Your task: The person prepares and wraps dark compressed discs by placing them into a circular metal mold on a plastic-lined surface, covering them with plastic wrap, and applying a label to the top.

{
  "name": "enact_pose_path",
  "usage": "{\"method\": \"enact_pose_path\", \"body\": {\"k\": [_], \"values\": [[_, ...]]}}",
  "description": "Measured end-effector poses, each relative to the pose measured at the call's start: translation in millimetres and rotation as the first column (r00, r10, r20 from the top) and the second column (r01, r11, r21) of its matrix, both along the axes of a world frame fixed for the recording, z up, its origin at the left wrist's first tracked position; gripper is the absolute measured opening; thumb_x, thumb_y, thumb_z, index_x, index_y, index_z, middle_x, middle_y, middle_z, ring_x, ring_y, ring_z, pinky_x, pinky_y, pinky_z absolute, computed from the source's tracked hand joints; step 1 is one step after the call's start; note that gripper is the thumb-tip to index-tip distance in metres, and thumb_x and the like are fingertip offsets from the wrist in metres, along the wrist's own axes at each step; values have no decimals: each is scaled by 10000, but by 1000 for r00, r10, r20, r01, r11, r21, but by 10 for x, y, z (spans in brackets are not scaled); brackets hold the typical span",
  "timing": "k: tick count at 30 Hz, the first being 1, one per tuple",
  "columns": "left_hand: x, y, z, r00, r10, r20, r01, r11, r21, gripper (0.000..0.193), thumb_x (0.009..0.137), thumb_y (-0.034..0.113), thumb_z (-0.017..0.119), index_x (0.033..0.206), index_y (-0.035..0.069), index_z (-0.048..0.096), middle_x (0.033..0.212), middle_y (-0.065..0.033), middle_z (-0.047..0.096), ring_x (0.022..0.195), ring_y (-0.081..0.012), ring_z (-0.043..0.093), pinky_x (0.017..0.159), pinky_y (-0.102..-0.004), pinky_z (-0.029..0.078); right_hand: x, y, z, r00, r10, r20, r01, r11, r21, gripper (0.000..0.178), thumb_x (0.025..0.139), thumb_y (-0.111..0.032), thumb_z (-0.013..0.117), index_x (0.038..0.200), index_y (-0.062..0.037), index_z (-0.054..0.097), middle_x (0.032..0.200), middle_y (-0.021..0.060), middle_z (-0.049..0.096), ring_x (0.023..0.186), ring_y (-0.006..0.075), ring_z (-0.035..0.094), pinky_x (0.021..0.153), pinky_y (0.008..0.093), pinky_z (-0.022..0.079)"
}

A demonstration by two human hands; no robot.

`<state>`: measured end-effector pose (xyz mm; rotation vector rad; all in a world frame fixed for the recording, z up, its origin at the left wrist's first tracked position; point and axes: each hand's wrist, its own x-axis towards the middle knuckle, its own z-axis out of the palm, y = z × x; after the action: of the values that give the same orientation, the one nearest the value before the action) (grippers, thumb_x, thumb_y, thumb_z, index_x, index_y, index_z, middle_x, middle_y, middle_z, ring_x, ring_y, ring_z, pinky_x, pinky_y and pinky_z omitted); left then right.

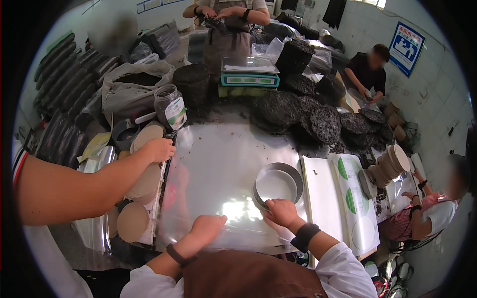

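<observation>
Right grip (282, 213) closed; pinching grey ring (297, 175)

The fisheye view looks down and forward from the wearer's head, close above the worktable (213, 159).

From here I can see the worker's right hand (282, 213) gripping the near rim of a round metal ring (295, 175) on the shiny metal tabletop (218, 159). The left hand (206, 230), fingers curled, is just beside it, over the tabletop's near part. To the left, a co-worker's hand (159, 150) reaches over tan discs (133, 222). Across from us, a digital scale (250, 80) sits near dark, crinkled round cakes (325, 124); a wide-mouthed jar (163, 104) stands further left.
</observation>
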<state>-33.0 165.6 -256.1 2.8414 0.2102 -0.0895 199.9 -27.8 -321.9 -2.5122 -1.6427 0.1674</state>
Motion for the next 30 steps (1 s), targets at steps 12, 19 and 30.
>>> {"method": "enact_pose_path", "body": {"k": [12, 19, 30], "values": [[-82, 50, -228, 972, -66, -226, 43, 993, -106, 102, 787, 91, 576, 743, 51, 660, 801, -145, 662, 783, -335, 666, 660, -457, 531, -1, 24, -37, 999, 23, 24, -23, 1000, 10, 230, 789, -285, 644, 889, -85, 591, 792, 109, 661, 799, 326, 647, 678, 457, 516], [-82, 101, -362, 999, -22, 38, 28, 989, -148, 131, 825, 149, 600, 753, 39, 610, 794, -134, 629, 761, -344, 636, 639, -464, 499, 15, -21, 9, 999, 9, 36, -8, 1000, -22, 245, 788, -274, 661, 926, -81, 599, 827, 103, 660, 792, 329, 641, 676, 466, 511], [-195, 146, -992, 948, 84, 307, -2, 966, -258, 190, 908, 233, 583, 821, 64, 577, 812, -97, 569, 795, -308, 586, 700, -445, 473, -36, 48, 165, 996, 16, 84, -17, 1000, 8, 231, 750, -251, 677, 877, -80, 587, 774, 110, 645, 732, 334, 638, 643, 457, 509]]}}
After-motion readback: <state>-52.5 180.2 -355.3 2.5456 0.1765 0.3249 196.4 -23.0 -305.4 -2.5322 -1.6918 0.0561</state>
